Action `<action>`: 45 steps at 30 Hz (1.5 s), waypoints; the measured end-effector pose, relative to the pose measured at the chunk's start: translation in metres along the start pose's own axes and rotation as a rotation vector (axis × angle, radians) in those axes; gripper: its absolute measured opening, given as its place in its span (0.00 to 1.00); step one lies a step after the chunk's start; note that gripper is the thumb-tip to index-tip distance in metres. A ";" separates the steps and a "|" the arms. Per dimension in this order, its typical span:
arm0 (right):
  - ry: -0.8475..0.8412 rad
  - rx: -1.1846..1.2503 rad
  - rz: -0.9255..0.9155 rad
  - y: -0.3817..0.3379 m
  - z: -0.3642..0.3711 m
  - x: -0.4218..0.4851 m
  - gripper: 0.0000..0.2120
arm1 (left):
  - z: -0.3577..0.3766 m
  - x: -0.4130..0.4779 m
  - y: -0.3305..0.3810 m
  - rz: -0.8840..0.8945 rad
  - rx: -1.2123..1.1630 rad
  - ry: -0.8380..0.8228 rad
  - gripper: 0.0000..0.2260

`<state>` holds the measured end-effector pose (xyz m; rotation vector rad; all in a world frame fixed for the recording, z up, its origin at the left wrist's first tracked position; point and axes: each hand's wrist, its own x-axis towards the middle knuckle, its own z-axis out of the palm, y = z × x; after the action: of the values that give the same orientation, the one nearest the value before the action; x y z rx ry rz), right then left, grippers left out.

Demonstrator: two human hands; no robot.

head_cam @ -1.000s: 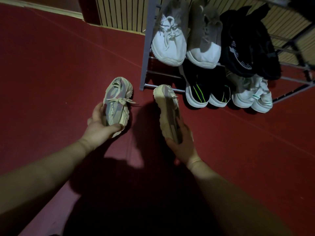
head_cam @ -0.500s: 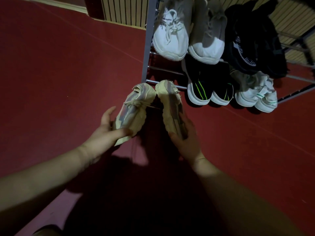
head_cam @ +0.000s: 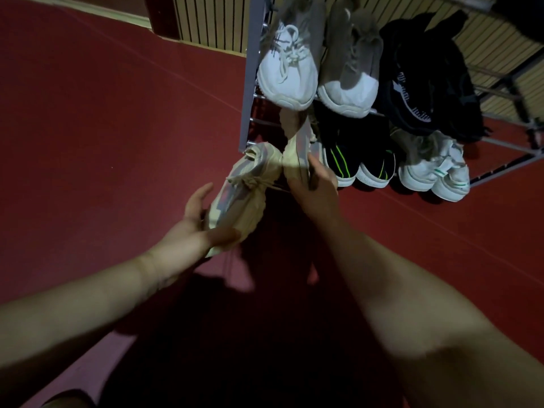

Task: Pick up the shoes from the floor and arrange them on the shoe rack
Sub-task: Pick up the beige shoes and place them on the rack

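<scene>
My left hand (head_cam: pixel 195 223) grips a beige and pink sneaker (head_cam: pixel 248 189) by its heel, toe pointing at the rack's left post. My right hand (head_cam: pixel 313 185) holds the matching sneaker (head_cam: pixel 297 142) by its heel, its toe pushed into the lower shelf of the grey metal shoe rack (head_cam: pixel 250 83), left of the black pair. The two beige shoes touch side by side. The front of the right one is partly hidden under the white sneaker above.
The upper shelf carries a white sneaker (head_cam: pixel 287 72), a grey one (head_cam: pixel 350 72) and black shoes (head_cam: pixel 424 83). Below sit black shoes with green stripes (head_cam: pixel 359 160) and a white pair (head_cam: pixel 432 175). Red floor (head_cam: pixel 103 113) spreads left; a slatted wall (head_cam: pixel 212 22) stands behind.
Both hands carried the beige sneakers forward to the rack. The right shoe's toe went into the lower shelf, and the left shoe swung in beside it.
</scene>
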<state>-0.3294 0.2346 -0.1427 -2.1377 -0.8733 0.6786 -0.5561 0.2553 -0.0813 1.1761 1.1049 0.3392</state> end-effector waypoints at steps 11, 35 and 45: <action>0.012 -0.254 0.064 -0.016 0.009 0.044 0.29 | 0.005 0.013 -0.002 -0.016 0.001 0.034 0.42; -0.075 -0.644 -0.346 0.033 -0.008 0.027 0.44 | 0.071 0.097 0.049 0.262 0.656 0.424 0.45; -0.125 0.066 0.070 0.018 0.019 0.032 0.49 | 0.085 0.131 0.017 0.256 0.855 0.554 0.44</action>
<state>-0.3156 0.2576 -0.1741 -2.0930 -0.8327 0.8727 -0.4195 0.3088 -0.1359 2.0696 1.6624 0.4177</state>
